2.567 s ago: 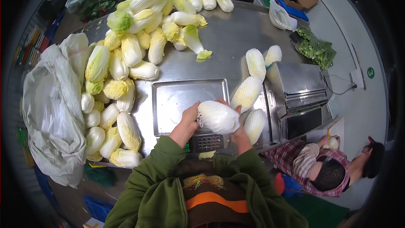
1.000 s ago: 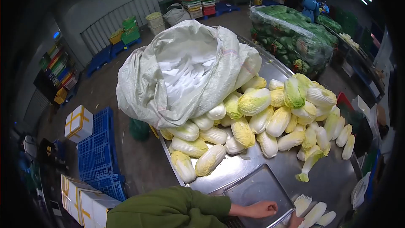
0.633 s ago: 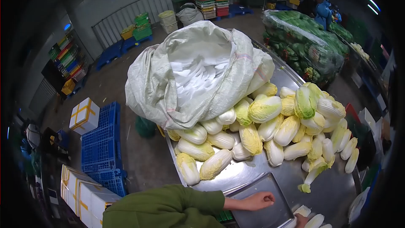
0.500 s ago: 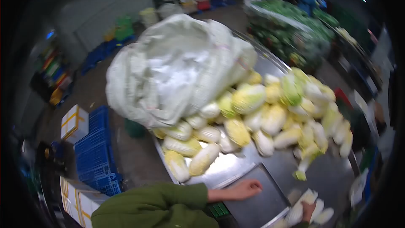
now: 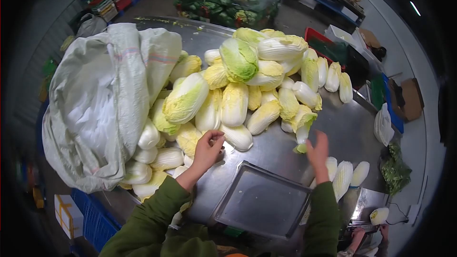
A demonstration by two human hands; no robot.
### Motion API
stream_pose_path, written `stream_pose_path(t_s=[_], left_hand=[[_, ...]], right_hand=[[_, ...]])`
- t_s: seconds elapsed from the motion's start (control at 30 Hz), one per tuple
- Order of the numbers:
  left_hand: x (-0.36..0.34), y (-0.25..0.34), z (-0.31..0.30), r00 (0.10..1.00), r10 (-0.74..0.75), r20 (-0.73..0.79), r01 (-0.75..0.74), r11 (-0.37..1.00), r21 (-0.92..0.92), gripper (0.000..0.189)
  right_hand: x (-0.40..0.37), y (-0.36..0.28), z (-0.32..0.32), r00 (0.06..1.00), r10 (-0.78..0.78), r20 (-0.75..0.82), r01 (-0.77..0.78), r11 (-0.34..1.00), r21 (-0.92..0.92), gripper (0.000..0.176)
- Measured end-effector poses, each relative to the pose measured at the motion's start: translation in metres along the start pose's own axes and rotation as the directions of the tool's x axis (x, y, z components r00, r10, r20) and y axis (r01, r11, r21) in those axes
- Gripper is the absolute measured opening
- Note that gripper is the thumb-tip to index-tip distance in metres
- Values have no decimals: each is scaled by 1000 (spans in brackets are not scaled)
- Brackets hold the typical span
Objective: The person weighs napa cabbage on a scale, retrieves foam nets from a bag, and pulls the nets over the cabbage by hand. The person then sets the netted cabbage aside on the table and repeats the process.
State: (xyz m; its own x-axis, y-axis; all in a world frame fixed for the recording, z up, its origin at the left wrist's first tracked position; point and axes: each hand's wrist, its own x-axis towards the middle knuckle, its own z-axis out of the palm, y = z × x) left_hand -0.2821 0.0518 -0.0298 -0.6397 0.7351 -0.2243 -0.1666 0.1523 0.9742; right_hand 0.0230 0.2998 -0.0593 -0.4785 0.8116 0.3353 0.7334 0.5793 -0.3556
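Observation:
My left hand (image 5: 208, 151) hovers at the near edge of a pile of napa cabbages (image 5: 234, 103), fingers loosely curled with nothing in them. A pale napa cabbage (image 5: 236, 137) lies just beyond its fingertips. On the right, my right hand (image 5: 318, 154) is slightly blurred, empty, with its fingers stretched out. It is nearest a small cabbage with loose leaves (image 5: 303, 123). Trimmed cabbages (image 5: 342, 179) lie in a row beside my right sleeve. Between my forearms sits a shallow metal tray (image 5: 262, 200) on the steel table (image 5: 366, 128).
A big white woven sack (image 5: 109, 100) stands open at the left of the table. Beyond the far edge is a plastic-wrapped stack of greens (image 5: 223, 0). Another person's hands (image 5: 357, 239) are at lower right, near a cabbage (image 5: 379, 216). A blue crate (image 5: 95, 221) stands at lower left.
The view has swung to the right. My right hand has let go of the trimmed cabbage it held and moved up. My left hand has moved from over the tray to the pile.

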Motion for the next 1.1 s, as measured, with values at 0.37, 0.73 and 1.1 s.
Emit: stream_pose_path(t_s=[0.37, 0.73, 1.1], left_hand=[[-4, 17, 27, 987, -8, 160, 32, 989, -144, 23], [-83, 43, -126, 934, 284, -218, -260, 956, 133, 16], [16, 65, -442, 642, 704, -304, 630, -258, 733, 18]], right_hand=[[181, -289, 66, 968, -234, -86, 231, 972, -47, 106], [55, -197, 7, 809, 4, 588, -588, -4, 809, 56], [-255, -176, -96, 904, 427, -14, -427, 903, -58, 104]])
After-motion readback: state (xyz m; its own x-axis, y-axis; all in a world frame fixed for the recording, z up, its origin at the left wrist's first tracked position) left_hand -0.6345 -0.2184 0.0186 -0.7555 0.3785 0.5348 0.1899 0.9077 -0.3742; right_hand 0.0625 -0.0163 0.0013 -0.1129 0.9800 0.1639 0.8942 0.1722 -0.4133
